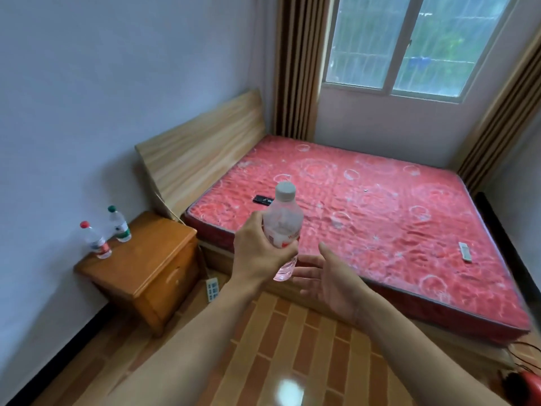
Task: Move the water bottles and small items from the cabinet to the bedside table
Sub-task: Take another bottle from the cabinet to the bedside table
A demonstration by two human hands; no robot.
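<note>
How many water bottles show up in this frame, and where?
3. A red-capped bottle and a green-capped bottle stand on the bedside table; the left hand grips a white-capped bottle. Others may be out of view.

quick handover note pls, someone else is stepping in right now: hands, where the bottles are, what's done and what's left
Left hand: grips a white-capped water bottle, upright, in the air in front of the bed.
Right hand: open, palm turned toward the bottle's base, holding nothing.
Bedside table: two bottles already stand on it near the wall, the red-capped bottle nearer and the green-capped bottle behind it.
Done: two bottles delivered.
Left: set the held bottle on the table beside them. The cabinet is out of view, so I cannot tell what remains there.
</note>
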